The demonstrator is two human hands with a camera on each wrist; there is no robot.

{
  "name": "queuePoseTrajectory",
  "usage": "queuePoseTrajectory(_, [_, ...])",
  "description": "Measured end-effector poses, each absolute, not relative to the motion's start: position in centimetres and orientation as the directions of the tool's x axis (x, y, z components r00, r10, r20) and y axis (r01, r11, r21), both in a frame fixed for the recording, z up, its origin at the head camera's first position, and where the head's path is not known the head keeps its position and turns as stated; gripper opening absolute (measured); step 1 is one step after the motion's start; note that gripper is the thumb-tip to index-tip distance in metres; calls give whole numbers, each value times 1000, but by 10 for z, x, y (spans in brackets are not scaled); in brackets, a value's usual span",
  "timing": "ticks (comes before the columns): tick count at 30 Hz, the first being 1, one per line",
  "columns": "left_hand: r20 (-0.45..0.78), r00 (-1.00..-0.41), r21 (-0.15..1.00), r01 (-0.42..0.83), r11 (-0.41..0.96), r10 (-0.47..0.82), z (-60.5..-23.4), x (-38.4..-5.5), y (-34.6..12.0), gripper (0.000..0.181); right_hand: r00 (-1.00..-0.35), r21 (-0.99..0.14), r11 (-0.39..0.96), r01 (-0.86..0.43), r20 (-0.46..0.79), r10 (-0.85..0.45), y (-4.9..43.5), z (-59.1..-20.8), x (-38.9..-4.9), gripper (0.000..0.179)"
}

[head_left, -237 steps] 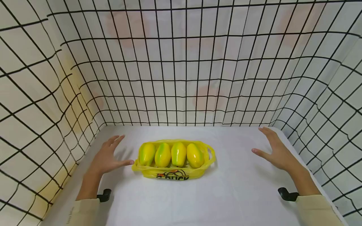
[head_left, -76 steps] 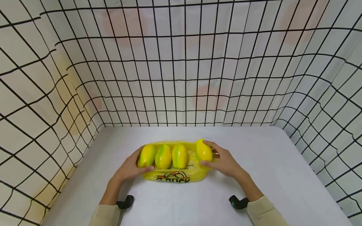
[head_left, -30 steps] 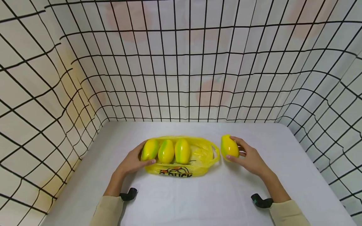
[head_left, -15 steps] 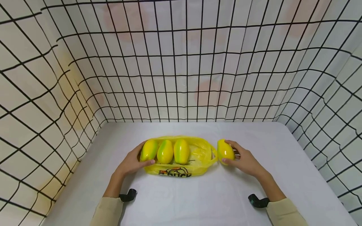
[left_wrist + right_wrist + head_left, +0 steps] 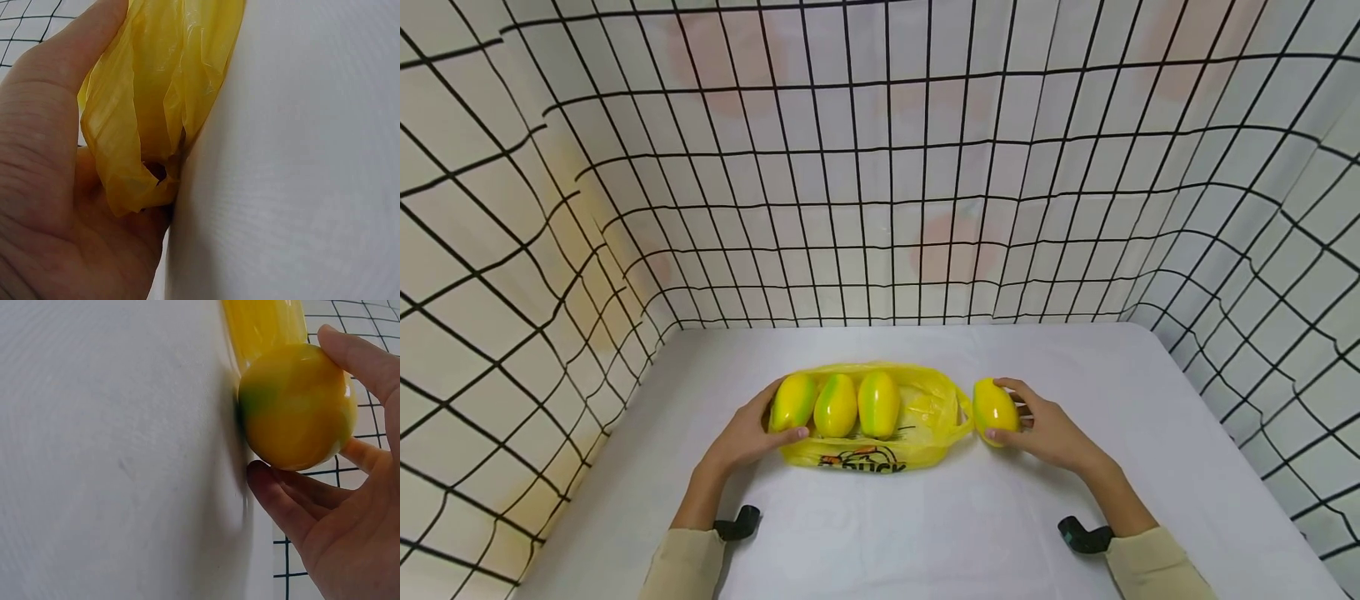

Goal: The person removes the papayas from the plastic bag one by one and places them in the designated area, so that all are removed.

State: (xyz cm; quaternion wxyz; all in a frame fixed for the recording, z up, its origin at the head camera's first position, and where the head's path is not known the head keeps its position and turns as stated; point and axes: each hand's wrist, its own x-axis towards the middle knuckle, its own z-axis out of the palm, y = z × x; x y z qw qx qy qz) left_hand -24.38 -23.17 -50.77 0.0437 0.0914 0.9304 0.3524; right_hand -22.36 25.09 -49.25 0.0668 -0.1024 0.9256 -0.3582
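Note:
A yellow plastic bag with black duck lettering lies open on the white table, its handle loop at the right end. Three glossy yellow-green mangoes sit in a row in its left part. My left hand grips the bag's left end around the leftmost mango, thumb in front. In the left wrist view, crumpled yellow plastic fills the space beside the thumb. Just right of the handle, my right hand holds another mango between thumb and fingers. In the right wrist view that mango is right at the tabletop.
A black wire grid stands along the back and both sides of the table, with pale sheeting behind it. Both wrists wear a black camera mount, such as the right one.
My right hand took the rightmost mango out of the bag, carried it right, then brought it down and slightly back left beside the handle. My left hand came in and took hold of the bag's left end.

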Motion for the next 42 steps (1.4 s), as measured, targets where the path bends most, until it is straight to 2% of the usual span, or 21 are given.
queuePoseTrajectory(12, [-13,-977,675,148,722,213,-508,-245,-234,102,-970,-679,727,-98,-99,-223,251,-489,-219,90])
queuePoseTrajectory(42, [-23,-979,671,135,729,202,-507,-244,-234,102,-970,-689,718,-102,-92,-227,254,-489,-222,91])
